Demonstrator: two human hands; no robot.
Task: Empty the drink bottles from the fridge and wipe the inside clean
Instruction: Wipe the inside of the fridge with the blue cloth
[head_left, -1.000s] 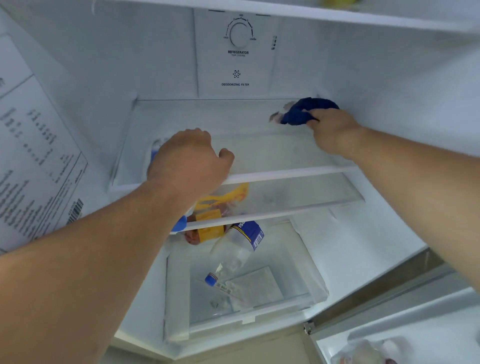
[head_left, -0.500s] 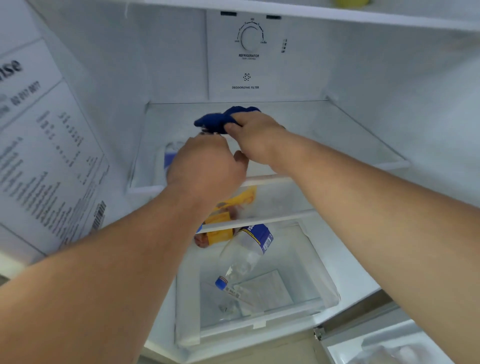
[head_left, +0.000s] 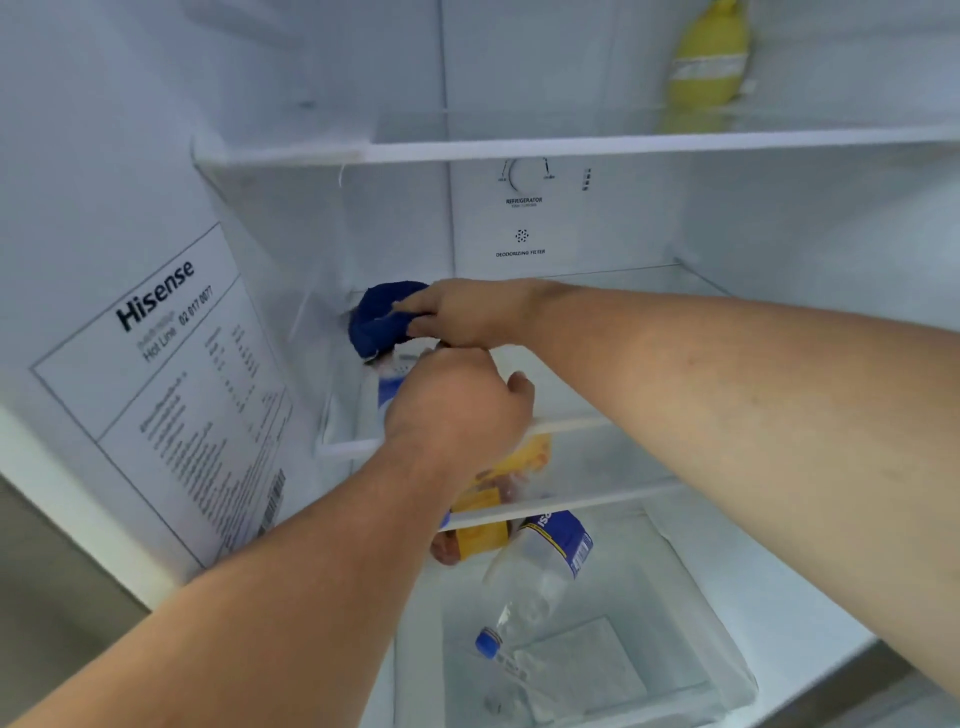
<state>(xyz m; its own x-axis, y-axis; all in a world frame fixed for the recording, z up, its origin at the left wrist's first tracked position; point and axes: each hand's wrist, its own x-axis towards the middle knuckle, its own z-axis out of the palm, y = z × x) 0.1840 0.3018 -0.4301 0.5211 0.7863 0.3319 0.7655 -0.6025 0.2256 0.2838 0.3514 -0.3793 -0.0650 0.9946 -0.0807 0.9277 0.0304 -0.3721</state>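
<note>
My right hand (head_left: 470, 312) presses a dark blue cloth (head_left: 384, 317) into the back left corner of the glass shelf (head_left: 571, 423), against the fridge's left wall. Just in front of it, my left hand (head_left: 457, 405) is closed around a drink bottle (head_left: 387, 395) with a blue and white label at the shelf's left side; the hand hides most of this bottle. A second clear bottle (head_left: 540, 566) with a blue cap and blue label lies tilted, cap down, in the crisper drawer (head_left: 727, 670) below.
A yellow food pack (head_left: 483, 519) sits under the shelf behind the drawer bottle. A yellow bag (head_left: 709, 62) stands on the upper shelf at the right. The left wall carries a large label sheet (head_left: 171, 384). The thermostat dial panel (head_left: 524, 208) is on the back wall.
My right hand swept the blue cloth along the shelf from the back right to the back left corner. My left hand stayed closed at the shelf's left front. The view tilted upward.
</note>
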